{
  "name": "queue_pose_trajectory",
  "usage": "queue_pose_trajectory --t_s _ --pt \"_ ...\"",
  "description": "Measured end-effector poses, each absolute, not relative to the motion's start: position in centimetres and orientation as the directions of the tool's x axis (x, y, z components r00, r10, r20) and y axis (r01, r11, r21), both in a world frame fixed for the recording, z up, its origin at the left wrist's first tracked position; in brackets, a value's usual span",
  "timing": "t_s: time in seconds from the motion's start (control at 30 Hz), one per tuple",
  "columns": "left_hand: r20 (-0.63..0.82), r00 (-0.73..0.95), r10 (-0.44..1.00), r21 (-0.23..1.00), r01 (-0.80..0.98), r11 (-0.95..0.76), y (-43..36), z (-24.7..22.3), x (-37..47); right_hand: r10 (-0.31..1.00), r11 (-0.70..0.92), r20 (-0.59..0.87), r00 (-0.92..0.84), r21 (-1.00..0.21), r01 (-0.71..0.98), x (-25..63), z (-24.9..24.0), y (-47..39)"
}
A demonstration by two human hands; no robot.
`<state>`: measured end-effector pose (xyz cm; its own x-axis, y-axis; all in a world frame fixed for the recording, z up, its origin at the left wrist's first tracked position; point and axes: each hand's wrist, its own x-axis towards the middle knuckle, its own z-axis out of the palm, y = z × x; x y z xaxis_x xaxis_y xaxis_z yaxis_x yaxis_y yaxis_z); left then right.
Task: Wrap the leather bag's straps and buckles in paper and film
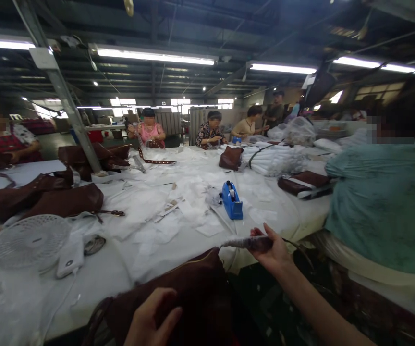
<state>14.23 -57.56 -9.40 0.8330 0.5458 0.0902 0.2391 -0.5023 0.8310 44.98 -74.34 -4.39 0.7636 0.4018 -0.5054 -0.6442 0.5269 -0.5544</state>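
A dark brown leather bag (193,288) with a gold zipper along its top lies at the table's front edge, its lower part in shadow. A strap (241,243) covered in clear wrapping stretches from the bag's right end. My right hand (274,252) is closed round this wrapped strap, palm turned up. Over the front of the bag is my left hand (155,312), its fingers loosely bent and the thumb apart, with nothing seen between them. Whether it touches the leather I cannot tell. A blue tape dispenser (232,202) stands on the table beyond my right hand.
White sheets and scraps (178,206) cover the table. At left are a white fan (30,240), a power bank (69,259) and several brown bags (63,199). White rolls (272,158) lie farther back. A person in green (384,206) is close at right; several others work across the table.
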Motion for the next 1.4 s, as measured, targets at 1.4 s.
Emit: queue_pose_trajectory --t_s 1.4 --pt "-0.133 0.966 -0.222 0.715 -0.062 -0.697 -57.7 -5.5 32.8 0.958 -0.284 -0.133 0.255 -0.566 0.774 43.0 -5.4 -76.7"
